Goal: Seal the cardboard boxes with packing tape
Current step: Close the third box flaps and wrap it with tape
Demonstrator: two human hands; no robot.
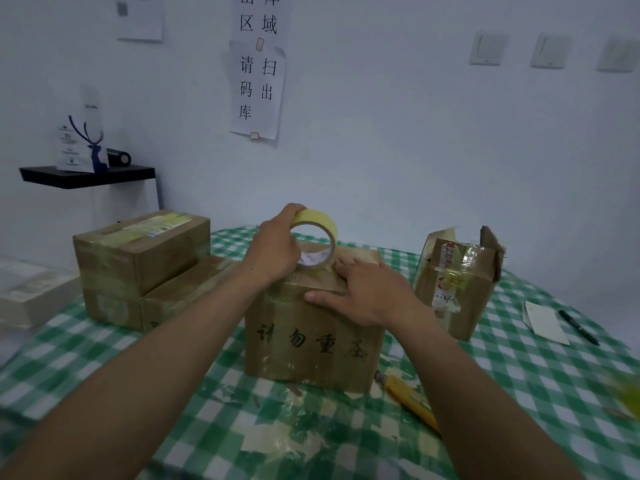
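left hand (277, 247): curled round tape (322, 220), upright on box (311, 344)
right hand (362, 289): flat, fingers straight, pressing box top
knife (403, 391): at box's 5 o'clock

Dim, bluish indoor light, soft shadows, no glare; wide-angle bending at edges; overall soft focus, lower-right corner smeared.

A pale, dimly lit wall (381, 150) carries paper notices (258, 88) with Chinese characters and three switches (486, 48). A black shelf (86, 175) at left holds a blue deer figure (96, 150). Green-and-white checked cloth covers the tabletop (519, 393).
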